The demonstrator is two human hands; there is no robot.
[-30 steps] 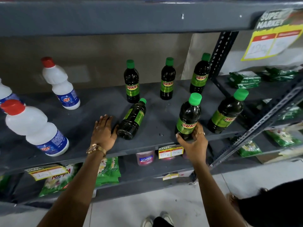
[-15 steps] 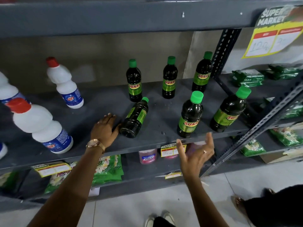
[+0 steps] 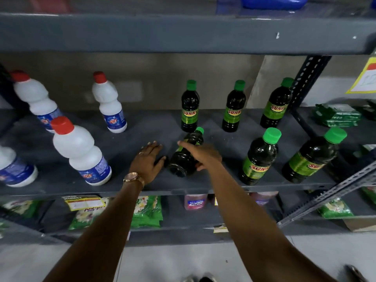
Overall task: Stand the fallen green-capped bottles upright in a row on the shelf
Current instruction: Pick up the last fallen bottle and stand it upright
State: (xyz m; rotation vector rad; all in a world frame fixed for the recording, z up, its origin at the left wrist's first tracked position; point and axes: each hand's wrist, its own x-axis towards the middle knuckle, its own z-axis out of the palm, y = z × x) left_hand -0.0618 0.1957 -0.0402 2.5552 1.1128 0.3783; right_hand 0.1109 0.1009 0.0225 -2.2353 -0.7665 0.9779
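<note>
Lying on its side, the fallen bottle has the right hand draped over it, grip not clearly closed; the left hand rests flat and spread beside it. A loose lift could roll it off the shelf or into the upright bottle behind.

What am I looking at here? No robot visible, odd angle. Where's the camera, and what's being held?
There is no robot: a person works bare-handed, and the one wide-angle camera sits on their head, looking down at a grey shelf. Five green-capped bottles stand upright; one fallen bottle lies on its side. The right hand reaches over and closes on it, while the left hand rests flat on the shelf beside it. White red-capped bottles stand further left.
</note>
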